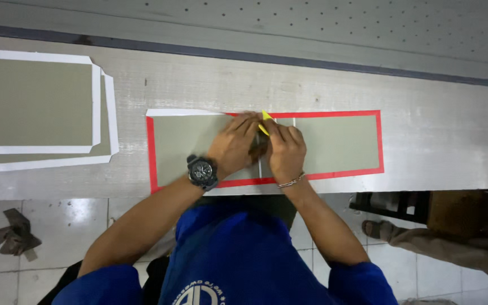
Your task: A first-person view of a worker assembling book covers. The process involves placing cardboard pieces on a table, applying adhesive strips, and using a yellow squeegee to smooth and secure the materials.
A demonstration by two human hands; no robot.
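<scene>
Workbench (pixel 425 107), pale grey and scuffed, is seen from above, with a dark strip along its far edge and a perforated panel (pixel 368 22) beyond that. On it lies a long grey board (pixel 340 144) bordered in red, set lengthwise and close to the near edge, presumably so that it is within easy reach. A white margin shows along its upper left edge, and 2 thin white lines cross it near the middle. At the bench's left end a stack of 2 similar grey boards (pixel 29 101), edged in white, is kept well apart from the piece in hand.

Both hands are pressed down on the middle of the red-bordered board, touching each other. The left hand (pixel 234 144), with a black watch (pixel 201 171) at the wrist, is laid flat with fingers curled slightly, apparently to hold the board steady. The right hand (pixel 285 151), wearing a thin bracelet (pixel 290 182), is closed around a small yellow tool (pixel 264 121), whose pointed tip is seen above the knuckles at the board's upper border.

Floor is of glossy pale tile. A crumpled rag (pixel 15 234) lies at the left. Another person's sandalled foot (pixel 374 229) is seen at the right.
</scene>
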